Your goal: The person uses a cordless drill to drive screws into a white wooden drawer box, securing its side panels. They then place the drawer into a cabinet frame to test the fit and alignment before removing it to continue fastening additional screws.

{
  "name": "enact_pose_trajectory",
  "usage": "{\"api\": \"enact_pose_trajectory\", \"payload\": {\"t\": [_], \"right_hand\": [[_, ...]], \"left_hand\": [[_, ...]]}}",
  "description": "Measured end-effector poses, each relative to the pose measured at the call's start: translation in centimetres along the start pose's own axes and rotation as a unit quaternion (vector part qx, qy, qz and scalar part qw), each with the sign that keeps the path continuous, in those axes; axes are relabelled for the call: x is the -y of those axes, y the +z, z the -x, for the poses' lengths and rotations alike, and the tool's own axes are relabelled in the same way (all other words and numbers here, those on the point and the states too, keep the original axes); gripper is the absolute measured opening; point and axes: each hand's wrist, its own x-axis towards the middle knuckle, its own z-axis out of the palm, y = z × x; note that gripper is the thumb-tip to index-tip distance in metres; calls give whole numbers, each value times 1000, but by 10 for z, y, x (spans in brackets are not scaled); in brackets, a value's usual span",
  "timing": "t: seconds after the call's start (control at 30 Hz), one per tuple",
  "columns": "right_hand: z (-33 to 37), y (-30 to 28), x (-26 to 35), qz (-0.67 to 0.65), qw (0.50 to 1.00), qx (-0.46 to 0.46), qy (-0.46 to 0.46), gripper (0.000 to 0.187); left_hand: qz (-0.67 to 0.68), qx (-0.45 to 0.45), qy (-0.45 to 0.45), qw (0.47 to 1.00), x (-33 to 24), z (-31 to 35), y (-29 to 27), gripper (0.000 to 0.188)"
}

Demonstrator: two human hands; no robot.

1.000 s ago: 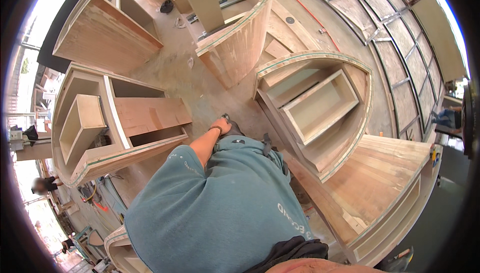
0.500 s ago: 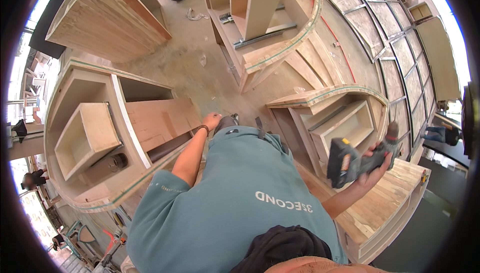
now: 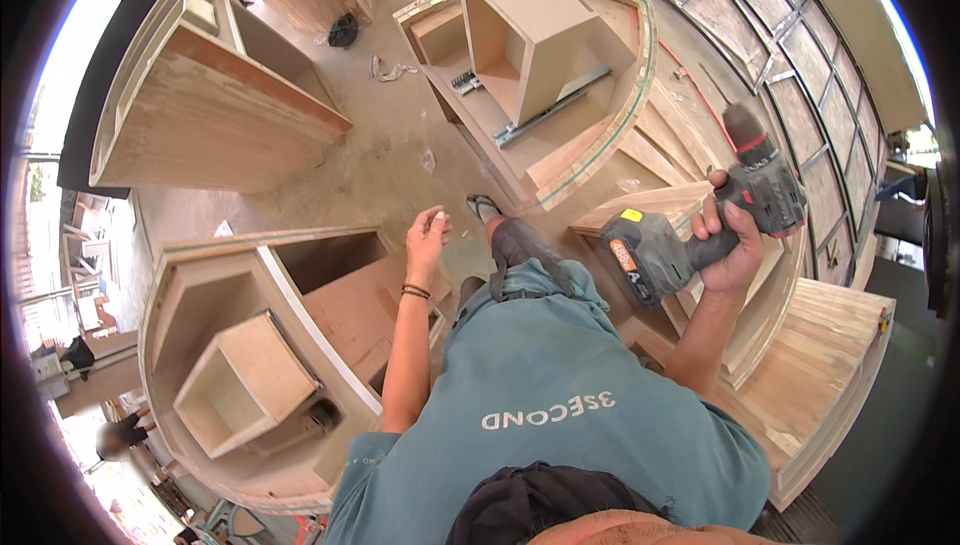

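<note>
A black cordless drill (image 3: 762,185) is in my right hand (image 3: 738,263), its fingers wrapped round the grip. The drill's long thin bit points up and away, and its battery end hangs to the left over the curved wooden cabinet (image 3: 755,370) at my right. My left hand (image 3: 427,243) is raised in front of me with its fingers curled together. Whether something small is pinched in them cannot be made out. Close by that hand is another curved cabinet (image 3: 320,265), lying at my left with a box-shaped drawer (image 3: 245,385) in one of its compartments.
Ahead lies a third curved cabinet (image 3: 545,185), with a drawer box (image 3: 540,30) standing on it beside metal slides (image 3: 550,110). A tall wooden unit (image 3: 215,120) stands at the far left. A black bag (image 3: 343,30) and crumpled plastic (image 3: 388,70) lie on the floor. Metal framing (image 3: 770,65) stretches along the right.
My right hand has lifted the drill, now tilted with its bit pointing farther forward. My left hand has risen from near my leg. My body has shifted and the view has turned.
</note>
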Motion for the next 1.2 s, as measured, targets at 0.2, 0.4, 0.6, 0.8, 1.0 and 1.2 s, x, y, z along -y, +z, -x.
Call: {"api": "enact_pose_trajectory", "payload": {"t": [0.2,0.4,0.6,0.8,1.0,1.2], "right_hand": [[-76,60,-19,269,959,-58,-64,52],[-133,61,-21,492,864,-101,-29,65],[-167,102,3,703,710,-38,13,82],[-190,142,18,712,688,-54,126,73],[-218,180,26,744,625,-99,216,65],[-234,195,33,779,561,-102,260,78]], "left_hand": [[-31,18,215,976,-151,-71,11,28],[-131,144,387,901,-310,-130,54,25],[-109,296,480,818,-392,-181,126,25],[-240,354,579,694,-415,-223,167,56],[-289,274,623,673,-381,-223,176,81],[-332,242,607,681,-374,-223,182,72]]}}
